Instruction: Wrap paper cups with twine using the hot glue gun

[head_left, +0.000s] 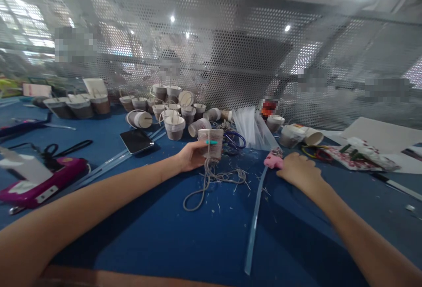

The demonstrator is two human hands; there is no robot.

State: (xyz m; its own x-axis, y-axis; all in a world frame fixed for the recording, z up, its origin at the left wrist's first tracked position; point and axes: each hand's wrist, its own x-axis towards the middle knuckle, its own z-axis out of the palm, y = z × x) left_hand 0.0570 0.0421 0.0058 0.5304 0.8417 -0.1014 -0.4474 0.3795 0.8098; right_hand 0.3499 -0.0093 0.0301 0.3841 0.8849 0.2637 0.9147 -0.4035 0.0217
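My left hand (194, 155) is closed round a small cup (214, 145) wrapped in cord, near the middle of the blue table. Loose grey cord (211, 176) trails below it onto the tabletop. My right hand (300, 170) rests at the pink glue gun (273, 160), its fingers curled; what they hold, if anything, is hidden. A long clear glue stick (255, 225) runs from the pink gun toward the table's front edge.
Several wrapped cups (174, 127) stand at the back. A phone (136, 141) and a magenta power strip (42, 181) lie left. Clear sticks (252, 128) fan out behind the gun. Papers (382, 135) lie right, before a perforated metal screen (211, 49).
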